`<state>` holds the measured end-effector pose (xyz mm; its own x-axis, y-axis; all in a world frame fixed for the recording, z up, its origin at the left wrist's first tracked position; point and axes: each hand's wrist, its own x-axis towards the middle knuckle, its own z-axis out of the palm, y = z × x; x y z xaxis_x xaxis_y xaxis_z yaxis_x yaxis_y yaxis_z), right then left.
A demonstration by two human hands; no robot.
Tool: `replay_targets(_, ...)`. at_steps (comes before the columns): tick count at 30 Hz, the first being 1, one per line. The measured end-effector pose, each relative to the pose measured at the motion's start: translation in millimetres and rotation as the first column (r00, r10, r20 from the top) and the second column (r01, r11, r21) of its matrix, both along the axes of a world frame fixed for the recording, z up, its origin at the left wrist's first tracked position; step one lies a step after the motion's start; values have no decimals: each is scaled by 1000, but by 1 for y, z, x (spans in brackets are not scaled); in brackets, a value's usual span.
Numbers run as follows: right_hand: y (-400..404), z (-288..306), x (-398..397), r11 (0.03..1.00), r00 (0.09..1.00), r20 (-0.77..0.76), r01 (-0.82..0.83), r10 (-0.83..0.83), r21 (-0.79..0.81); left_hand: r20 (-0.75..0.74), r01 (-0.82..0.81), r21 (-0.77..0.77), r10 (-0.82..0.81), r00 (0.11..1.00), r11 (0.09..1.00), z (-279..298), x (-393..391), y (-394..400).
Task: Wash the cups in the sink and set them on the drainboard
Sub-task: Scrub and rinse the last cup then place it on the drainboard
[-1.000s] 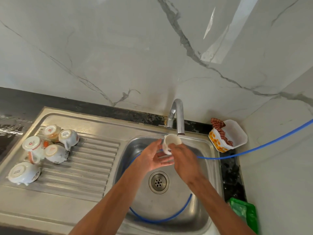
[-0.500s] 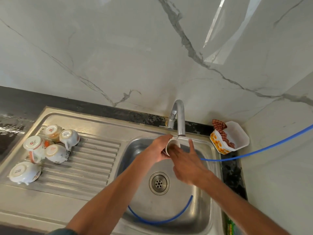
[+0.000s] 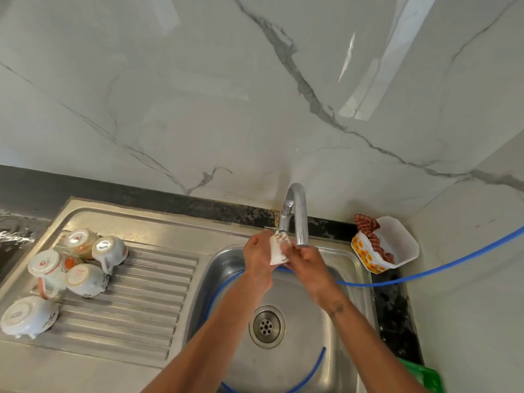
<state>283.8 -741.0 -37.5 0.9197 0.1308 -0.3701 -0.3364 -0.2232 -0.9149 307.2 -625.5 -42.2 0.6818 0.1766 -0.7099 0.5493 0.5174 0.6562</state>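
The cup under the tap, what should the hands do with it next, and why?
Probably carry the cup left to the drainboard and set it upside down. Both the left hand and right hand hold it at the tap, and five cups already rest there.

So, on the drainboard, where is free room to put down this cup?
The drainboard is bare on its ridged part between the upturned cups and the sink basin. Its left end is crowded: five cups sit close together there. The cup being washed is in both hands under the tap.
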Motion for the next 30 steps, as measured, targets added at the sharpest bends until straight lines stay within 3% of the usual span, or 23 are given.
replay_targets(2,2,-3,10,927,935,-177,336,-307,166,85,109,329,-144,986,938,6,-3,-3)
replay_targets(4,1,0,16,743,777,-419,604,-469,288,241,141,666,-390,889,733,11,-16,-19)
replay_targets(6,0,9,8,651,722,-545,663,-426,370,288,133,802,-571,769,583,12,-34,-39)
replay_targets(9,-1,6,0,738,743,-555,601,-374,307,179,141,874,-577,797,464,6,-41,-48)
replay_targets(10,1,2,0,735,730,-564,612,-385,291,145,167,862,-550,822,478,7,-36,-45)
replay_targets(12,9,3,1,746,707,-531,637,-467,192,112,228,714,-429,896,662,5,-24,-35)
replay_targets(14,17,11,-1,823,773,-345,568,-532,5,-4,137,402,-147,989,906,9,-15,-30)
replay_targets(15,20,16,-5,848,822,-225,529,-524,-39,-103,12,193,8,995,981,13,-13,-31)
replay_targets(17,25,27,-19,913,918,-8,393,-396,-107,-222,-176,-1,171,960,984,16,-10,-30)
replay_targets(19,21,24,-32,964,970,77,240,-232,-116,-216,-128,3,126,968,992,17,-8,-26)
replay_targets(21,6,20,-46,969,988,135,-38,73,-245,-237,-39,-75,20,971,996,19,-6,-17)
replay_targets(22,-6,19,-48,893,948,155,-196,278,-406,-247,12,-134,-45,968,991,20,-4,-13)
replay_targets(24,-32,13,-44,536,767,98,-344,633,-771,-224,134,-211,-181,958,968,23,-4,-7)
replay_targets(25,-40,13,-37,381,716,32,-332,697,-863,-215,175,-222,-224,951,959,23,-5,-8)
replay_targets(26,-47,13,-31,346,715,4,-333,699,-877,-207,198,-223,-244,947,955,24,-7,-9)
replay_targets(27,-49,18,-27,438,755,42,-334,655,-835,-192,207,-232,-253,948,950,26,-9,-11)
replay_targets(29,-47,26,-19,723,866,149,-291,478,-627,-131,233,-187,-259,957,954,25,-10,-15)
replay_targets(30,-43,29,-15,809,903,188,-233,386,-540,-95,248,-139,-262,960,959,22,-11,-17)
